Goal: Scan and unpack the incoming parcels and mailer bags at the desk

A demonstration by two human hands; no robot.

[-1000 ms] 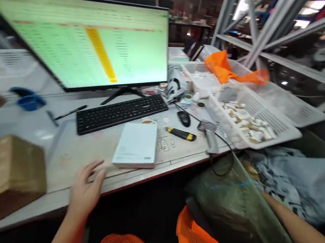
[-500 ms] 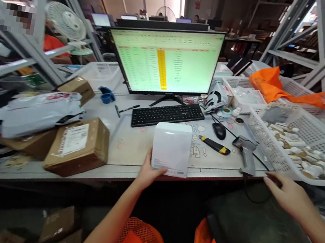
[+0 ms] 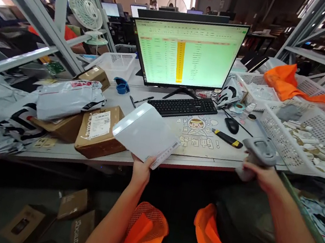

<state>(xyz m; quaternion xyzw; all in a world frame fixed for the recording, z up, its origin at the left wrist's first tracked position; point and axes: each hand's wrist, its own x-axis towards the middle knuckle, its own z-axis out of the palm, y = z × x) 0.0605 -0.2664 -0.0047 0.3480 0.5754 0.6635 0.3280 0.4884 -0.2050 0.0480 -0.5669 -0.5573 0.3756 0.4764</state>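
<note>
My left hand [image 3: 141,170] grips the near edge of a flat white box [image 3: 145,134] and holds it tilted above the desk's front edge. A label strip runs along the box's near side. My right hand [image 3: 260,176] is wrapped round the handle of a grey barcode scanner [image 3: 258,152], lifted at the desk's right front corner. Between the two lie a yellow-and-black utility knife [image 3: 227,138] and a black mouse [image 3: 232,125] on the desk mat [image 3: 198,137].
A monitor [image 3: 187,52] with a green spreadsheet stands behind a black keyboard [image 3: 182,106]. Brown cartons [image 3: 98,131] and grey mail bags [image 3: 69,98] crowd the left. White baskets [image 3: 304,138] of small items sit right, one with an orange cloth [image 3: 288,86]. Cartons lie on the floor.
My left hand has lifted the white box off the desk and swung it left, tilted. My right hand reached the scanner, closed on its handle and raised it.
</note>
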